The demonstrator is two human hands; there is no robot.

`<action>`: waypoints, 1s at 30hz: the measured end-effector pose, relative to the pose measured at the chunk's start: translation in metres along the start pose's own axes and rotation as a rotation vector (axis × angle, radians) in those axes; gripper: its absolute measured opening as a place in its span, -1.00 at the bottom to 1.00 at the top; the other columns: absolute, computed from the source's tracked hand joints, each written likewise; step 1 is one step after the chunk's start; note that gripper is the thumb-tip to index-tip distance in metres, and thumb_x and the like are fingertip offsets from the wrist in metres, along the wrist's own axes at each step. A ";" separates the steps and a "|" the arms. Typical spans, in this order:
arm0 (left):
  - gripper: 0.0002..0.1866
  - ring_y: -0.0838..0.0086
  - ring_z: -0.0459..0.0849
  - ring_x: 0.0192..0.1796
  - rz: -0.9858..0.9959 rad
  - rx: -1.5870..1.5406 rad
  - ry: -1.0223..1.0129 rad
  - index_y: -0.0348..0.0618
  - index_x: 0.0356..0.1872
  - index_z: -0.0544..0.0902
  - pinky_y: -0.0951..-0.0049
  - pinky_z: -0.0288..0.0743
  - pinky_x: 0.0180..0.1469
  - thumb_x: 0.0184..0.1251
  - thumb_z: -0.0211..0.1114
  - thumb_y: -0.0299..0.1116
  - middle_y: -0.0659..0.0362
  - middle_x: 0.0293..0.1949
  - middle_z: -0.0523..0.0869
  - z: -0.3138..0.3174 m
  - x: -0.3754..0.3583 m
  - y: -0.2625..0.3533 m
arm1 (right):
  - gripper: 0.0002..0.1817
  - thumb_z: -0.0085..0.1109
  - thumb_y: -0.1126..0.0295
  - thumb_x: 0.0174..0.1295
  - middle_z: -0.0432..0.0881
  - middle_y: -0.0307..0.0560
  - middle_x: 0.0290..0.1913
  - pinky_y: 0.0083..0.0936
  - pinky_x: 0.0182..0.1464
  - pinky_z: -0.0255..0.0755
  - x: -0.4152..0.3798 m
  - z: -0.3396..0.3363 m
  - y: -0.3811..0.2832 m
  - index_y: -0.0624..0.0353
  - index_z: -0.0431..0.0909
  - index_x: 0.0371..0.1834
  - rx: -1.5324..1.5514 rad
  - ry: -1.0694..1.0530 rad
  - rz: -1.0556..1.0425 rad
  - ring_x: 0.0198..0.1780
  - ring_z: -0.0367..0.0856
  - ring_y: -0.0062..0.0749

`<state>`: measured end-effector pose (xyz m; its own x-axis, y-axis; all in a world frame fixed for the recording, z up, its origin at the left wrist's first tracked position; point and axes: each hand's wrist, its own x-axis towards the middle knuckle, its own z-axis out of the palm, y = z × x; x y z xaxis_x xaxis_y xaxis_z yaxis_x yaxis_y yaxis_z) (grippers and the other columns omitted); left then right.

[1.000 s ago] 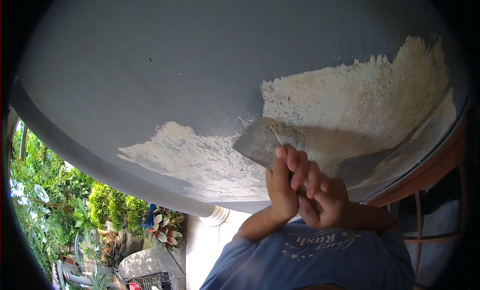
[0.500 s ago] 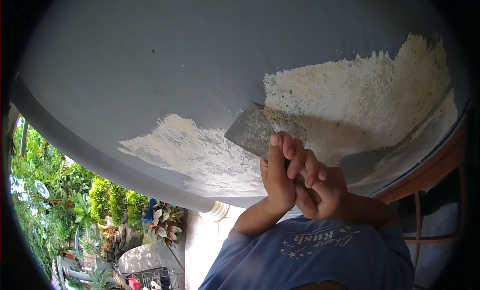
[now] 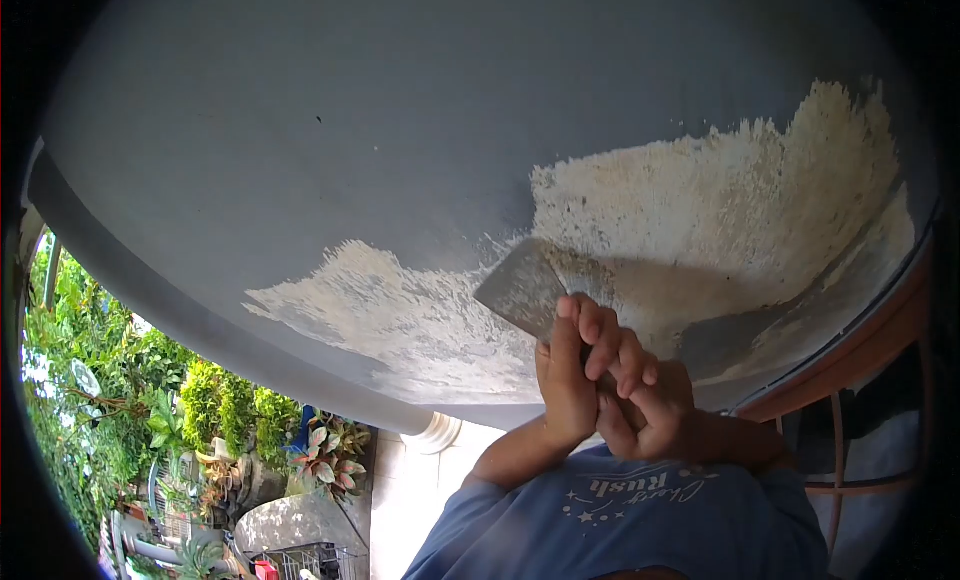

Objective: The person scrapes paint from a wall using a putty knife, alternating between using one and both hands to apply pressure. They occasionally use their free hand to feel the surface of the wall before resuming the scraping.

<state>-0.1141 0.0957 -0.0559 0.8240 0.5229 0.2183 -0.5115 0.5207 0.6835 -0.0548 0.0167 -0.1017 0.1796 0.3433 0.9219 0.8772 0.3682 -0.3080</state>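
A putty knife [image 3: 524,288] with a broad, smeared metal blade lies against the grey painted surface [image 3: 330,170]. Its blade sits where a left pale, stripped patch [image 3: 390,310] meets a larger right one [image 3: 690,200]. My left hand [image 3: 568,385] is closed on the knife, its thumb pointing up near the base of the blade. Pressed against it from the right, my right hand [image 3: 655,410] is closed too, around the handle area. The fingers of both hands overlap, and the handle is mostly hidden by them.
A rounded grey edge [image 3: 210,345] borders the surface at left, above a white column top [image 3: 434,435]. Green plants [image 3: 230,400] and a wire basket [image 3: 310,560] stand lower left. At right is a reddish-brown frame [image 3: 840,335] with bars.
The putty knife and both hands have shifted slightly down and to the right, the blade sliding a little along the surface. The whole view has also dropped a bit. Both hands keep their hold.
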 end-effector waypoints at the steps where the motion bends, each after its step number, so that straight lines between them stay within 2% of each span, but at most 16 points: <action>1: -0.65 0.55 0.25 -0.78 0.014 -0.015 0.005 0.04 -0.42 0.26 0.38 0.48 -0.59 0.55 -0.19 0.00 0.37 -0.71 0.21 0.002 0.001 0.002 | -0.79 0.26 0.40 0.09 0.57 -0.06 -0.50 -0.47 -0.63 0.43 0.000 -0.001 0.002 0.26 0.51 -0.28 -0.004 -0.012 -0.029 -0.62 0.60 -0.31; 5: -0.65 0.55 0.26 -0.77 0.027 -0.033 0.022 0.04 -0.41 0.26 0.38 0.49 -0.58 0.55 -0.20 -0.01 0.37 -0.71 0.21 0.007 0.005 0.009 | -0.81 0.26 0.42 0.09 0.61 -0.06 -0.46 -0.49 -0.59 0.46 0.014 -0.005 0.003 0.23 0.53 -0.27 0.024 -0.122 0.031 -0.59 0.62 -0.34; 9: -0.65 0.54 0.27 -0.77 0.002 -0.009 -0.002 0.03 -0.42 0.27 0.37 0.50 -0.59 0.56 -0.21 -0.02 0.37 -0.71 0.22 -0.002 0.001 -0.001 | -0.77 0.26 0.41 0.10 0.59 -0.08 -0.49 -0.45 -0.62 0.44 -0.002 0.004 -0.001 0.26 0.54 -0.20 0.027 0.032 0.027 -0.61 0.60 -0.33; 16: -0.63 0.55 0.26 -0.77 0.055 0.012 0.015 0.04 -0.43 0.26 0.37 0.49 -0.59 0.54 -0.18 0.01 0.37 -0.72 0.20 0.006 0.009 0.013 | -0.79 0.25 0.41 0.12 0.55 -0.11 -0.54 -0.43 -0.64 0.41 0.013 -0.001 0.004 0.25 0.53 -0.22 -0.002 -0.101 -0.007 -0.64 0.57 -0.32; 20: -0.65 0.55 0.25 -0.77 -0.015 -0.004 0.049 0.02 -0.42 0.26 0.36 0.48 -0.56 0.56 -0.23 -0.04 0.36 -0.70 0.21 0.000 -0.003 0.001 | -0.79 0.23 0.40 0.11 0.55 -0.07 -0.51 -0.46 -0.63 0.43 -0.003 0.001 0.001 0.27 0.51 -0.25 0.015 -0.037 0.004 -0.64 0.57 -0.33; 24: -0.64 0.55 0.25 -0.77 0.013 -0.060 0.009 0.01 -0.42 0.26 0.37 0.48 -0.56 0.57 -0.24 -0.04 0.35 -0.70 0.21 0.005 0.001 0.005 | -0.78 0.24 0.41 0.10 0.57 -0.05 -0.50 -0.50 -0.60 0.46 0.009 -0.009 -0.006 0.29 0.51 -0.25 -0.034 -0.112 -0.051 -0.60 0.61 -0.35; 30: -0.64 0.55 0.26 -0.78 0.032 0.051 0.057 0.01 -0.42 0.26 0.39 0.48 -0.57 0.57 -0.25 -0.04 0.35 -0.71 0.21 0.000 -0.003 -0.005 | -0.79 0.24 0.42 0.10 0.56 -0.09 -0.55 -0.48 -0.64 0.43 -0.005 -0.004 0.006 0.29 0.51 -0.25 0.029 -0.090 0.008 -0.64 0.58 -0.34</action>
<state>-0.1144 0.0916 -0.0598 0.7915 0.5770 0.2015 -0.5231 0.4692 0.7115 -0.0489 0.0137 -0.1077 0.1444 0.4219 0.8951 0.8626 0.3895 -0.3227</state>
